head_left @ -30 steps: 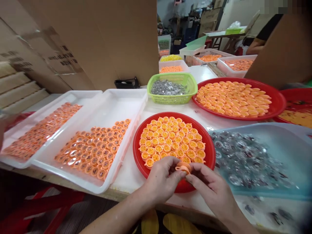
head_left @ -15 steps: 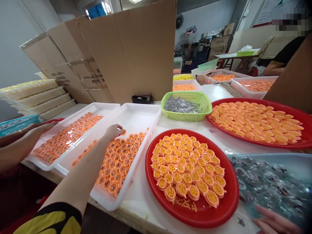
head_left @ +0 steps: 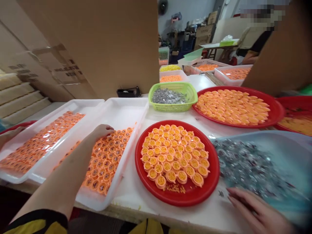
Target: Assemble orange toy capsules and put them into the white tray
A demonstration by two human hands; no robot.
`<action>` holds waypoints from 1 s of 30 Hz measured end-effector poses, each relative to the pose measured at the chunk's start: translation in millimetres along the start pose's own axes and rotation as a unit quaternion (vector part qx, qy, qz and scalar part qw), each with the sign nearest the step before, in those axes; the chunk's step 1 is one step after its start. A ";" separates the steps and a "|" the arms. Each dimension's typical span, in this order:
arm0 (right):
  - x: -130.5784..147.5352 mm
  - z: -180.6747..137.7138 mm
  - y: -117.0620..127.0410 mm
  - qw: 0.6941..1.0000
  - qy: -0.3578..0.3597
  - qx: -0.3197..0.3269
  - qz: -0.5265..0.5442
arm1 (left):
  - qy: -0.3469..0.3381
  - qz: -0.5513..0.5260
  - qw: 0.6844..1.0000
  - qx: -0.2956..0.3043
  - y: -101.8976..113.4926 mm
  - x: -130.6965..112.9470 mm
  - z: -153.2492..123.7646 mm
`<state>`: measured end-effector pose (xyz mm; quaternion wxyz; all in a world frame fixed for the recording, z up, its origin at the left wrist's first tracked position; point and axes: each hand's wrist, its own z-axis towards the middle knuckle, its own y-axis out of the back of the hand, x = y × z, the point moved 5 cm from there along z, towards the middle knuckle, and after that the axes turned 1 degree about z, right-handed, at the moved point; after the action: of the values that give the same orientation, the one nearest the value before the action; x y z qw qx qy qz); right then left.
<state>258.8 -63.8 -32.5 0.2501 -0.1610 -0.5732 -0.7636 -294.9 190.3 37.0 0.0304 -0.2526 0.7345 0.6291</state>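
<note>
Orange caps (head_left: 107, 161) in white tray (head_left: 126, 109), just beneath left grip (head_left: 102, 130)

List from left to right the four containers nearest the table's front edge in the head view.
Left white tray → second white tray, with the left hand on its orange cups → red plate → blue tray.

Glossy red plastic tray (head_left: 212, 182); smooth white plastic bin (head_left: 126, 107); matt cardboard sheet (head_left: 109, 42).
</note>
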 end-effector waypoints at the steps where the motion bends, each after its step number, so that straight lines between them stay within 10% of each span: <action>1: 11.1 4.6 2.0 1.000 0.014 0.013 -0.016 | -0.003 0.017 1.000 -0.018 4.6 -3.4 -2.3; 7: 50.5 16.9 -12.5 0.987 0.036 0.108 -0.117 | -0.102 0.049 0.985 -0.132 18.0 -70.2 -48.5; 14: 53.1 11.1 -21.6 0.982 0.030 0.131 -0.130 | -0.570 0.023 0.820 0.041 -96.4 -219.3 -217.6; 20: 52.1 12.1 -6.5 0.987 0.005 0.097 -0.126 | -0.581 0.126 0.804 0.030 -153.5 -246.8 -260.7; 30: 81.1 10.1 -20.7 0.981 0.014 0.177 -0.072 | -0.566 0.101 0.818 0.018 -162.8 -244.5 -257.1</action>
<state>179.9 -65.6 -2.8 0.2273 -0.0614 -0.7058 -0.6682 54.8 16.9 30.9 0.3815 0.2235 0.6206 0.6476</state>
